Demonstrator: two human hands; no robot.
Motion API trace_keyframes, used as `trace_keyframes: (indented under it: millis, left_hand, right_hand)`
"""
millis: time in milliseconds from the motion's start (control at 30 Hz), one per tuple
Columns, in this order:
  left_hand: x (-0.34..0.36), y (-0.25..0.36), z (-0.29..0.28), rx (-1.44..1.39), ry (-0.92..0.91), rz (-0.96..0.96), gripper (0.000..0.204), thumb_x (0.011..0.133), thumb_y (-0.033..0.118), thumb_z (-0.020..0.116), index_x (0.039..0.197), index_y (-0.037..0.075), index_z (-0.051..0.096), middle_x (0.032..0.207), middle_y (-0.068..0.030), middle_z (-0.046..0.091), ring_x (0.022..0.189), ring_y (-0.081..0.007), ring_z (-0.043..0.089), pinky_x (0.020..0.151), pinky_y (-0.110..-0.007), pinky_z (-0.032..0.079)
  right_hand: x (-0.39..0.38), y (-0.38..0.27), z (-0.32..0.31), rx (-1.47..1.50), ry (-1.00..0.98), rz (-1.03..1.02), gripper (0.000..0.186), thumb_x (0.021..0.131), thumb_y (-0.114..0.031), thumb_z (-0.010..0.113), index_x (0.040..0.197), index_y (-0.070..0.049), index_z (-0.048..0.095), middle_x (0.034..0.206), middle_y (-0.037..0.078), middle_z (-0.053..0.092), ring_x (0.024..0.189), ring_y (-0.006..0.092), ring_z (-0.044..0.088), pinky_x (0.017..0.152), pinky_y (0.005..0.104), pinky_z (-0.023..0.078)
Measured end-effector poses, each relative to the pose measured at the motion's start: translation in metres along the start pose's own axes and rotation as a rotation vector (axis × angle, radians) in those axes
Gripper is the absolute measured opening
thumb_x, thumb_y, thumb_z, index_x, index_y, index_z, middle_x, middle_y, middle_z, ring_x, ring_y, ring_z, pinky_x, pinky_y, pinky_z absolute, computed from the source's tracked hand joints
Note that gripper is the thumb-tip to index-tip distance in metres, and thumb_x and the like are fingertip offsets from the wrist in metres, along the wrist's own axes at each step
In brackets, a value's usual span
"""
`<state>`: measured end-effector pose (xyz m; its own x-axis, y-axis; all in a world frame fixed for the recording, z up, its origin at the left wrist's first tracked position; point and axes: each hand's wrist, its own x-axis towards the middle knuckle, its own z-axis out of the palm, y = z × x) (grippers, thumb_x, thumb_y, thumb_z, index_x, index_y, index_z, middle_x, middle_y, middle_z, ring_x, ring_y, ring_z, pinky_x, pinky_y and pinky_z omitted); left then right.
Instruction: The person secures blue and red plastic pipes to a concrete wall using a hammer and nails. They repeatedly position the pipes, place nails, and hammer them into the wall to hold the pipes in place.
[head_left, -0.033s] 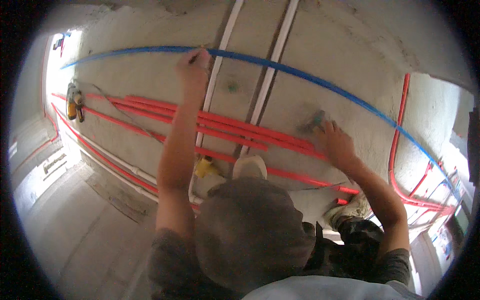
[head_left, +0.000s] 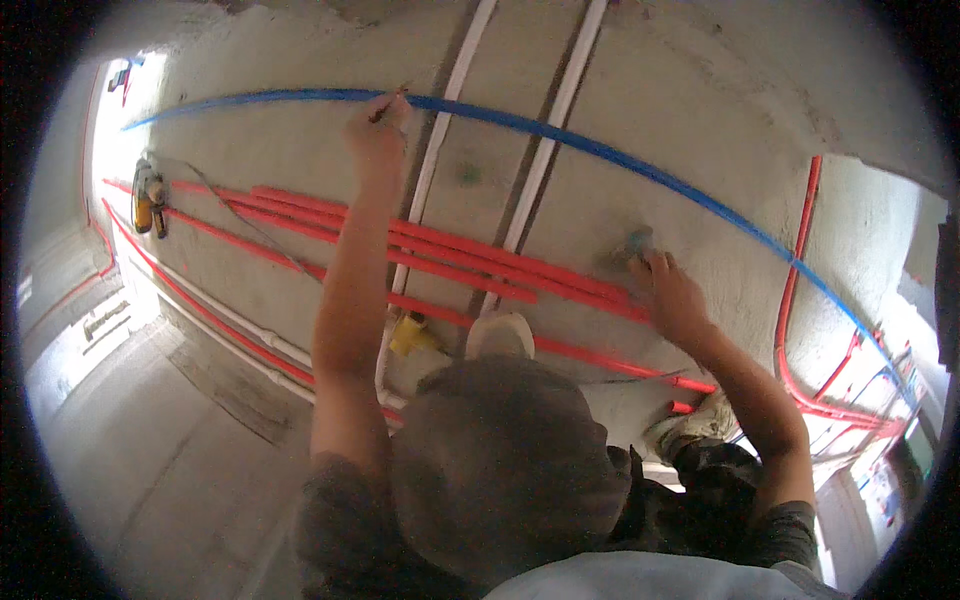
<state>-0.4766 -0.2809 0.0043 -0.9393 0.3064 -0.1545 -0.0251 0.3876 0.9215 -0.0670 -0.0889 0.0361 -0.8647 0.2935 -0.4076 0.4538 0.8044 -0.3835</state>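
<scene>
My left hand (head_left: 382, 128) is pinched round a small dark item (head_left: 379, 114) with a lighter tip, at the blue pipe (head_left: 490, 113) that crosses the grey concrete surface; the item is too small to name. My right hand (head_left: 675, 295) is closed on a blurred grey-teal tool (head_left: 637, 243), just above the ends of several red pipes (head_left: 510, 265). Two white pipes (head_left: 548, 140) cross beneath the blue one. A yellow item (head_left: 408, 335) and a pale rounded thing (head_left: 500, 335) lie below, partly hidden by dark grey clothing.
A yellow-black power tool (head_left: 150, 200) lies at the left near white and red pipes (head_left: 245, 325). At the right, a bent red pipe (head_left: 806, 210) runs under the blue one. My shoe (head_left: 675, 432) shows at lower right, beside a short red pipe piece (head_left: 681, 408).
My left hand has shifted slightly up and to the left. My right hand and its tool have moved only a little.
</scene>
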Motion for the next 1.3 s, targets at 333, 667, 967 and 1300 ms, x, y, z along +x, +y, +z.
trace_keyframes:
  millis: [333, 667, 967, 1300]
  left_hand:
    - [0.044, -0.052, -0.025, 0.036, -0.032, -0.02, 0.021, 0.092, 0.021, 0.072, 0.098, 0.001, 0.077, 0.068, 0.002, 0.061, 0.056, -0.0068, 0.052, 0.049, -0.027, 0.039]
    - [0.05, -0.045, -0.027, 0.035, -0.097, -0.023, 0.021, 0.09, 0.023, 0.072, 0.094, 0.003, 0.078, 0.076, -0.0014, 0.071, 0.058, -0.0083, 0.057, 0.052, -0.027, 0.045]
    - [0.048, -0.036, -0.023, 0.134, -0.033, -0.008, 0.024, 0.089, 0.024, 0.076, 0.1, 0.002, 0.077, 0.079, -0.0037, 0.071, 0.061, -0.0105, 0.06, 0.054, -0.029, 0.048]
    - [0.064, -0.056, -0.026, 0.175, -0.058, 0.034, 0.024, 0.088, 0.024, 0.079, 0.1, 0.004, 0.076, 0.081, -0.0059, 0.07, 0.074, -0.0177, 0.064, 0.071, -0.036, 0.051]
  right_hand:
    - [0.049, -0.06, -0.062, 0.8, -0.197, 0.165, 0.03, 0.095, -0.014, 0.064, 0.122, -0.001, 0.057, 0.09, 0.014, 0.06, 0.079, 0.0208, 0.06, 0.074, 0.036, 0.051]
    - [0.11, -0.087, -0.051, 0.7, -0.024, 0.108, 0.031, 0.098, -0.021, 0.062, 0.12, -0.001, 0.053, 0.083, 0.018, 0.059, 0.074, 0.0283, 0.059, 0.069, 0.0418, 0.047]
    - [0.187, -0.142, -0.057, 0.472, 0.084, -0.069, 0.031, 0.098, -0.022, 0.064, 0.118, 0.0, 0.055, 0.09, 0.023, 0.063, 0.081, 0.0429, 0.059, 0.073, 0.0448, 0.05]
    - [0.219, -0.164, -0.044, 0.283, 0.057, -0.122, 0.03, 0.099, -0.024, 0.062, 0.114, 0.002, 0.054, 0.092, 0.028, 0.065, 0.089, 0.0487, 0.063, 0.076, 0.0555, 0.051]
